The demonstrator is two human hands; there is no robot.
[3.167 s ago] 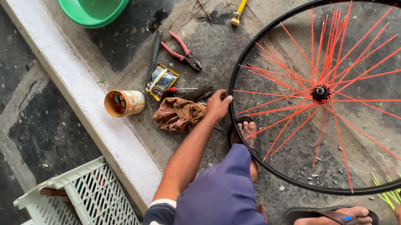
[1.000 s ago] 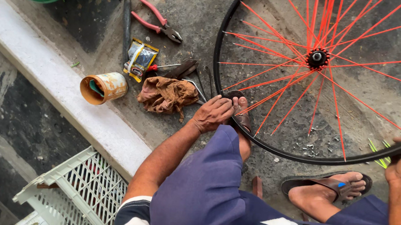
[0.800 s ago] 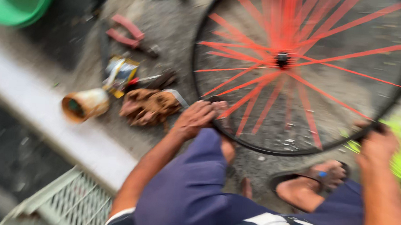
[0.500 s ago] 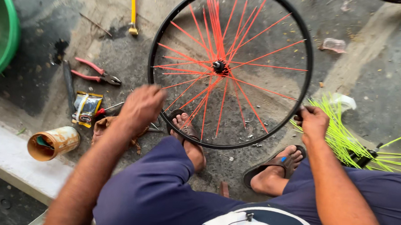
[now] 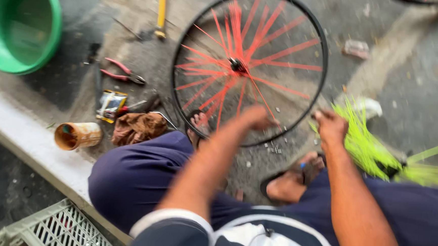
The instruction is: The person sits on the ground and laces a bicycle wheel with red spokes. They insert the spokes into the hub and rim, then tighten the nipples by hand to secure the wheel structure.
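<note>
A bicycle wheel [image 5: 325, 58] with a black rim and red spokes lies flat on the ground in front of me, its hub [image 5: 236, 65] at the centre. My left hand [image 5: 257, 118] is blurred and hovers over the near part of the rim and spokes, fingers curled; whether it holds anything does not show. My right hand [image 5: 330, 127] is at the rim's near right edge, fingers closed around it. My knees and a sandalled foot [image 5: 294, 181] sit just below the wheel.
Left of the wheel lie red pliers [image 5: 123, 71], a yellow-handled tool [image 5: 161, 8], a packet [image 5: 109, 105], a brown rag [image 5: 137, 128] and a tin can [image 5: 76, 135]. A green basin [image 5: 20, 22] stands far left. Bright green spokes [image 5: 364, 144] lie right. A crate [image 5: 55, 229] sits below a pale ledge [image 5: 25, 144].
My left hand left the spot by the rag and came across to the wheel's near rim. My right hand came in onto the rim's right edge. The view swung right.
</note>
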